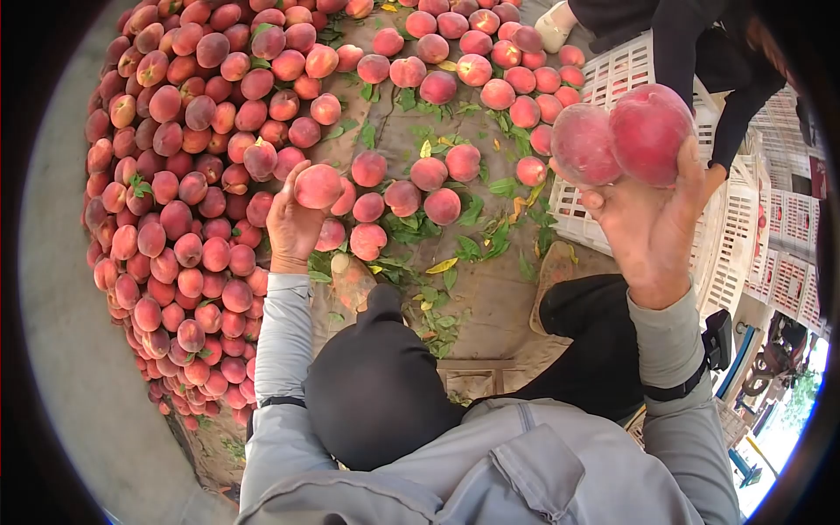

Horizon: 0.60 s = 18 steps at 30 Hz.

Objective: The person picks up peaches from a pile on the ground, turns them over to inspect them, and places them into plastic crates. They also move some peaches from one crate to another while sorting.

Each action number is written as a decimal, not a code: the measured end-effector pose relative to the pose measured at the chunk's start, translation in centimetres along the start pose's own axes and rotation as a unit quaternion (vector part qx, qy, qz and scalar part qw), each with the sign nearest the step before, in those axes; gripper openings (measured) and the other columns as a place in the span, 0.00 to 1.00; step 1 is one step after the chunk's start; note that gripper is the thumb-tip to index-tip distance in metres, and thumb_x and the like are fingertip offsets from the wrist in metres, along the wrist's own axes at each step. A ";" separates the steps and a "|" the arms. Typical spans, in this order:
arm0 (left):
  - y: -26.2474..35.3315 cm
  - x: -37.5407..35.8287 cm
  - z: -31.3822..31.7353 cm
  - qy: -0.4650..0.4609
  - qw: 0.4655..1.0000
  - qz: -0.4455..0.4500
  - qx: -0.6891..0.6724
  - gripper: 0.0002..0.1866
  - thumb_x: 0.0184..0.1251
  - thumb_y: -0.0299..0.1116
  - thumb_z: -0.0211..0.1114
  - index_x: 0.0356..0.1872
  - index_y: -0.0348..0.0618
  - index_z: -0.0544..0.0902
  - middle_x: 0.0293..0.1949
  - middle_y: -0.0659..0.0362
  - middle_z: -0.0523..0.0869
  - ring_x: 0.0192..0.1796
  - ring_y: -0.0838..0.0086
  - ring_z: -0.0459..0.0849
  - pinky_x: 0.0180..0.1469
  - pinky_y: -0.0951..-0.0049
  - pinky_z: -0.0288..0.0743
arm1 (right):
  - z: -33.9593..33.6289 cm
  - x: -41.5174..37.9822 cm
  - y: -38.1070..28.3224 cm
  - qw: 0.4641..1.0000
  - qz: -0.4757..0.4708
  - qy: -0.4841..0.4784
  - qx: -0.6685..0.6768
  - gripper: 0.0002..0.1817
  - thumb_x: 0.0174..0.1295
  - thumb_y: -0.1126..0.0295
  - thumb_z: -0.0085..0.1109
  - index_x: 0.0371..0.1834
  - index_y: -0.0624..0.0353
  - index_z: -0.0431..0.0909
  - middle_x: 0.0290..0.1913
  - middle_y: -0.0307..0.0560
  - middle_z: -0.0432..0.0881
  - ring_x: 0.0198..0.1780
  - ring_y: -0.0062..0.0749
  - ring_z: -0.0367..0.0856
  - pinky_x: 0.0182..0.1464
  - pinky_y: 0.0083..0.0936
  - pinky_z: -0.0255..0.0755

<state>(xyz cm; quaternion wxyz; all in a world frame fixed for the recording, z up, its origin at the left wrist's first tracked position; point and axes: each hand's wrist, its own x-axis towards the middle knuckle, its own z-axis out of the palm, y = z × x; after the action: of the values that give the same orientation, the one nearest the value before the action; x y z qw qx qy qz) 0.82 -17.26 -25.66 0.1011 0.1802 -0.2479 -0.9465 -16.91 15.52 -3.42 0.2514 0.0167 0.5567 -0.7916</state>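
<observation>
In the head view my left hand (296, 226) is closed around a single peach (318, 186), raised at the right edge of the big heap of peaches (184, 175). My right hand (652, 223), palm up, holds two large peaches (649, 134) side by side at the upper right. They are close to the camera, in front of a white plastic crate (619, 74). Between my hands, several loose peaches (429, 173) lie on the ground cloth among green and yellow leaves (472, 241).
More white slatted crates (792, 214) stand along the right side. Another person (678, 52) in dark clothing is at the top right, an arm reaching down by the crates. A wooden stool edge (477, 366) shows beneath me. A pale wall (66, 289) curves along the left.
</observation>
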 end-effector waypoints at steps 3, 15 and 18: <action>-0.8 -0.1 0.0 0.027 0.999 0.012 0.032 0.29 0.70 0.44 0.58 0.68 0.44 0.67 0.68 0.44 0.68 0.69 0.53 0.69 0.67 0.47 0.67 | -0.2 -0.3 -0.1 1.000 -0.007 -0.007 0.007 0.36 0.63 0.36 0.52 0.64 0.51 0.65 0.58 0.42 0.74 0.52 0.32 0.75 0.37 0.25 0.68; -0.5 -1.2 9.9 -0.040 0.985 -0.022 0.167 0.31 0.72 0.48 0.56 0.66 0.37 0.66 0.59 0.50 0.77 0.59 0.60 0.79 0.57 0.53 0.77 | -2.4 -1.4 -2.0 0.999 -0.043 -0.013 0.021 0.32 0.65 0.40 0.54 0.63 0.51 0.69 0.53 0.38 0.79 0.48 0.22 0.78 0.37 0.21 0.69; -0.8 -2.1 15.3 -0.015 0.963 0.005 0.270 0.29 0.74 0.48 0.53 0.66 0.36 0.68 0.58 0.52 0.78 0.61 0.65 0.77 0.62 0.57 0.73 | -3.4 -1.3 -1.6 0.995 -0.069 -0.058 0.048 0.26 0.66 0.45 0.54 0.61 0.46 0.71 0.55 0.30 0.80 0.50 0.19 0.79 0.39 0.21 0.70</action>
<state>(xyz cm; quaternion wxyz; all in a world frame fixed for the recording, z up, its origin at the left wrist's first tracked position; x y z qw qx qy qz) -3.33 -9.38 -13.06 0.0496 0.1856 -0.4970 -0.8462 -17.27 19.50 -2.93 0.2269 -0.0560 0.5023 -0.8325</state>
